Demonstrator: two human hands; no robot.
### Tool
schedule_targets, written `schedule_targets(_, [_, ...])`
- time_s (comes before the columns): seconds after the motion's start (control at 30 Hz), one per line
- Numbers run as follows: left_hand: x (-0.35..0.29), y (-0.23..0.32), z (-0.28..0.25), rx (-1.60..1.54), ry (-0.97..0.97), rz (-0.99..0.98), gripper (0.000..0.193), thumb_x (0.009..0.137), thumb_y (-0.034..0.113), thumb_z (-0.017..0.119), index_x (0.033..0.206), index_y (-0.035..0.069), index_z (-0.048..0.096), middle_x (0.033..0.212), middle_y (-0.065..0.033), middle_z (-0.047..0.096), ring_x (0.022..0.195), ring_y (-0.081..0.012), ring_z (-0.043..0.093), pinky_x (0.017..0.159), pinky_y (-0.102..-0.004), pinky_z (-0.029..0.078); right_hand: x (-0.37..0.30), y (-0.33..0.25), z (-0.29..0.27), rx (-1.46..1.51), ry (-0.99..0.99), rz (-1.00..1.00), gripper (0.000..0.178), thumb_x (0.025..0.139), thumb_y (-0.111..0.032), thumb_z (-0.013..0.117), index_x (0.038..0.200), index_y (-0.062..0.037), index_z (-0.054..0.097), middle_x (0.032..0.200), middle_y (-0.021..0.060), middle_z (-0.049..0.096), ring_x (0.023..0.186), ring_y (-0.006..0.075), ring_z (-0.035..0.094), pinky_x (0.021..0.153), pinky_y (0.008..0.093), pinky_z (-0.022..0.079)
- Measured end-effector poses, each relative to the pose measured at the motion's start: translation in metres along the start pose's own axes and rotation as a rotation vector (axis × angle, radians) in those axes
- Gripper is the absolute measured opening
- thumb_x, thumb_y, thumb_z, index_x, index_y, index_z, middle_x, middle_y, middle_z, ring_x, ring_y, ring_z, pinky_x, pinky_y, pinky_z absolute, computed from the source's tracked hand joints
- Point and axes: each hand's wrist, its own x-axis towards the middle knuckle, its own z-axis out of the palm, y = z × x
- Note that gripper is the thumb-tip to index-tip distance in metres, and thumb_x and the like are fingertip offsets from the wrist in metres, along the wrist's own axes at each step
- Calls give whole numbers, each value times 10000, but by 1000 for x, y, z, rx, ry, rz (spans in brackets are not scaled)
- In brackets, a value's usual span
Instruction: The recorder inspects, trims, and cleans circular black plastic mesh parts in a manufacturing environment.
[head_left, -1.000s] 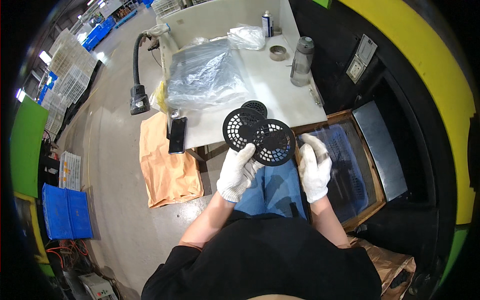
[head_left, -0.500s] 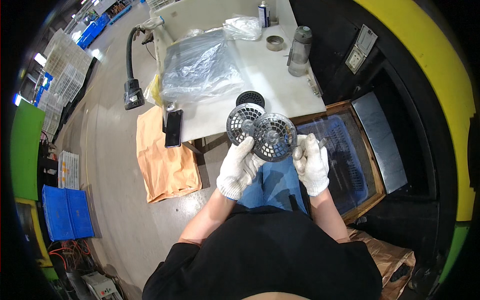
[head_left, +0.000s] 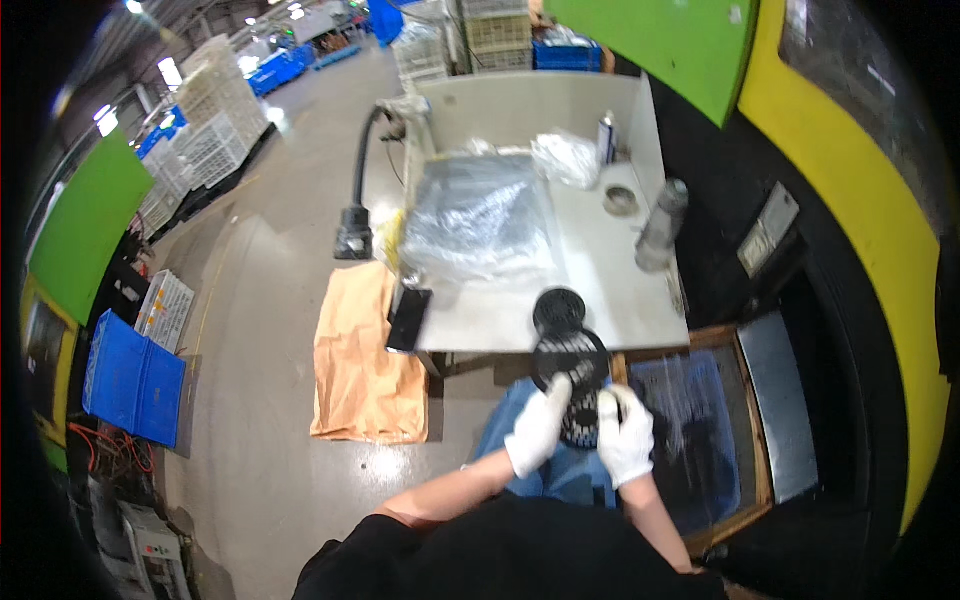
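Observation:
Two black round grilles are at my hands, just off the table's front edge: an upper grille (head_left: 570,357) and a lower grille (head_left: 580,424), overlapping. My left hand (head_left: 537,432), in a white knit glove, is closed on them with its thumb over the upper one. Beside the lower grille's right edge, my gloved right hand (head_left: 627,440) has its fingers curled in; what they hold is blurred. A smaller black grille (head_left: 558,311) lies on the white table (head_left: 610,300), just beyond the upper one.
A plastic-wrapped stack (head_left: 480,215) covers the table's left half. A tape roll (head_left: 620,201), bottle (head_left: 661,228) and spray can (head_left: 606,138) stand at right; a phone (head_left: 409,320) lies at the front-left corner. A wood-framed blue basket (head_left: 725,420) sits right, a lamp (head_left: 353,232) left.
The view has swung up, so the table sits lower and further right. The two grilles have tilted. The small grey piece that stuck out of my right hand no longer shows.

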Motion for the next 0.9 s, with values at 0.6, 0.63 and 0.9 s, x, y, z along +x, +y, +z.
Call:
schedule_targets(0.6, [10,-36,-16,89,-113,240,301,1018,236,461,1108,14,643,922,-13,669,778,-82,574,670,-271,496,12,-2,18,404,-418,195,171,909,-198,623,859,-36,644,744,46,642,670,126,601,633,281,485])
schedule_targets(0.63, [10,-34,-11,-49,-98,195,298,1014,224,465,1100,-2,638,958,-29,663,815,-86,575,661,-291,492,10,-3,21,788,-434,484,158,913,-196,616,835,-59,628,738,22,629,658,116,595,613,271,477])
schedule_targets(0.9, [-6,-5,-12,-1,229,-113,348,995,286,511,934,-11,683,711,-21,650,627,-99,568,556,-306,460,25,-12,21,-121,-343,113,251,915,-235,618,948,10,661,863,114,698,787,170,649,702,339,501])
